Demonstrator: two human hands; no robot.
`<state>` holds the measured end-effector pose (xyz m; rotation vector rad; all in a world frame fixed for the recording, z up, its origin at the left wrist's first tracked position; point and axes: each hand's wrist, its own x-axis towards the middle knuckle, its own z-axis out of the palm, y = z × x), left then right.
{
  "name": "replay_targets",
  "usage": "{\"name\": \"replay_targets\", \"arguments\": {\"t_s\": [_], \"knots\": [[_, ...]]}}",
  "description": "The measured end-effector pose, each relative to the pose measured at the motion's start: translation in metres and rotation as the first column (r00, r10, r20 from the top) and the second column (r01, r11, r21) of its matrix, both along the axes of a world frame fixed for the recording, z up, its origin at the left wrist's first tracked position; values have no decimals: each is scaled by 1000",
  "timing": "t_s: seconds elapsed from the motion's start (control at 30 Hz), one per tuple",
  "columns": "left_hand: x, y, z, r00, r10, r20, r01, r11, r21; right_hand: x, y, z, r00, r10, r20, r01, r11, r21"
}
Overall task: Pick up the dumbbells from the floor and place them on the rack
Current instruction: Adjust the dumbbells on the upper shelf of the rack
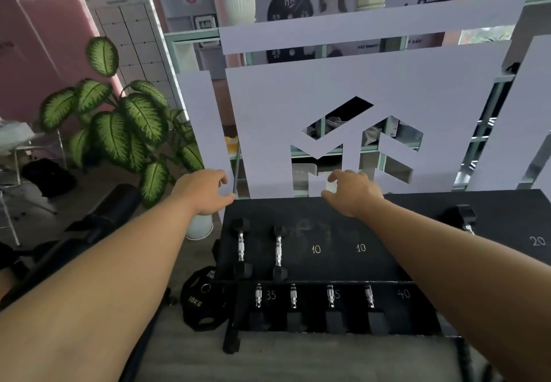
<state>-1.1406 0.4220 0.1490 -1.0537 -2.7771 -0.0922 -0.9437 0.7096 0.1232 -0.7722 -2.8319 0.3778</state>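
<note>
Black rack (301, 211) at frame centre, two small dumbbells (259, 250) resting on its top shelf, left side. Both hands, left (205, 192) and right (351, 192), empty, fingers loosely spread above the rear edge. Probably between placements; next, reaching down for another dumbbell, none visible on the floor here.

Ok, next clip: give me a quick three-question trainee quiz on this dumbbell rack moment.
1. True or false: both hands, the left hand and the right hand, are empty.
2. How many small black hex-head dumbbells with chrome handles lie on the black top shelf left of the two painted "10" marks?
3. What leans against the rack's left side on the floor: A) a black 10 kg weight plate, B) a kettlebell, C) a red foam roller?

Key: 1 true; 2 two, one beside the other; 3 A.
</note>
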Motion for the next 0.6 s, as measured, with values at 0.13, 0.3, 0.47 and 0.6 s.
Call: {"name": "replay_targets", "arguments": {"t_s": [0.13, 0.3, 0.47, 0.6], "knots": [[-50, -26, -8, 998, -55, 20, 56, 998, -30, -44, -34, -5, 998, -67, -2, 67, 998, -13], [-121, -59, -14, 989, -146, 38, 148, 987, -60, -112, -99, -30, 992, -122, 23, 124, 983, -136], [-170, -79, -24, 975, -211, 65, 216, 972, -89, -159, -155, -60, 983, -177, 48, 183, 941, -284], [-186, -79, -45, 961, -252, 115, 263, 960, -95, -176, -175, -78, 976, -196, 91, 215, 927, -307]]}}
